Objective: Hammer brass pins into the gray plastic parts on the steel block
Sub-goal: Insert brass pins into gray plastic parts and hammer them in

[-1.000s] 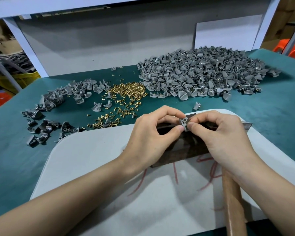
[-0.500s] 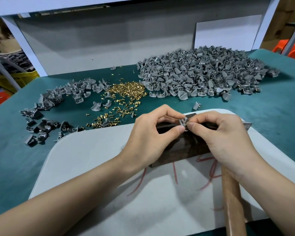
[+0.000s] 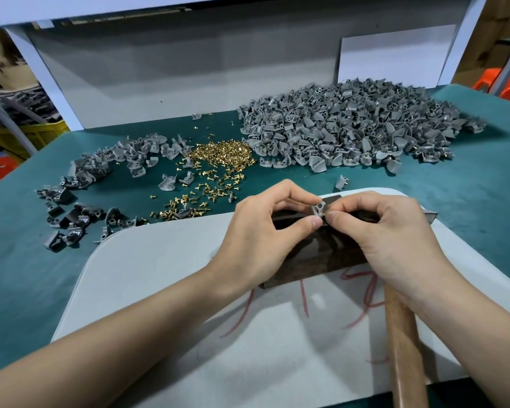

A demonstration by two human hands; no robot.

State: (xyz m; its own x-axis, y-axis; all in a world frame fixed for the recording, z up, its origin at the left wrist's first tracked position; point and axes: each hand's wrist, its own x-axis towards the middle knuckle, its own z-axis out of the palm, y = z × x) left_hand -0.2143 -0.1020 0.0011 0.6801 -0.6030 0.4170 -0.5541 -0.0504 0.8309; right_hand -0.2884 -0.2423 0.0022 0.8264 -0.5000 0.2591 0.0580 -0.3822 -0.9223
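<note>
Gray plastic part [image 3: 319, 209], likely light and stiff, is pinched at its edges by the left hand [image 3: 262, 231] and right hand [image 3: 389, 234].

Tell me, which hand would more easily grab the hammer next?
Probably the right hand: the wooden hammer handle lies just under its wrist, away from the left hand. Both pinch the gray part now.

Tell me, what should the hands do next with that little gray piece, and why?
Probably settle the gray part flat on the steel block. The left hand and right hand both pinch it over the block, and the hammer handle lies unheld under the right wrist, so no blow can come yet. Whether a pin already sits in it, I cannot tell.
</note>
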